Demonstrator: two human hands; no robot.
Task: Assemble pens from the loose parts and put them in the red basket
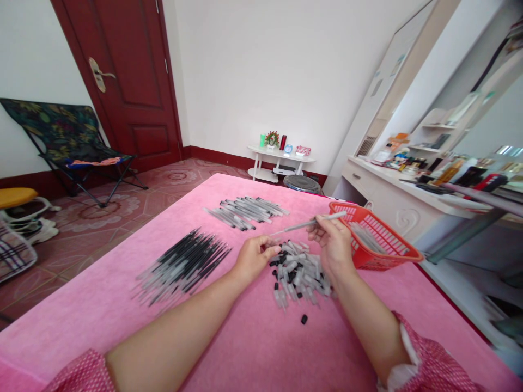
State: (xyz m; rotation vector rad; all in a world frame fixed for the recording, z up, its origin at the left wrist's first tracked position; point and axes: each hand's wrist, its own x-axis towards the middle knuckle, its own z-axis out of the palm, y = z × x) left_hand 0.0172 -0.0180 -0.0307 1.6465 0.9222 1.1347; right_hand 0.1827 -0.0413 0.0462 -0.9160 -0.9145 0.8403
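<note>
In my right hand (333, 239), pinched between thumb and fingers, is a slim pen with a translucent grey barrel (302, 225). It lies nearly level and its thin end points left. My left hand (256, 258) is closed in a pinch close to that thin end; what its fingertips hold, if anything, is too small to make out. Beneath and between both hands lies a heap of clear pen caps and small black plugs (300, 272). A bundle of dark pen refills (186, 267) lies left of my left hand. Farther back rests a group of grey pens (245, 211).
A red plastic basket (382, 261) with clear barrels (368, 238) inside stands at the right edge of the pink-covered table (253, 343). One black plug (304, 319) lies apart in front of the heap. A cluttered dresser (368, 177) stands beyond the right side.
</note>
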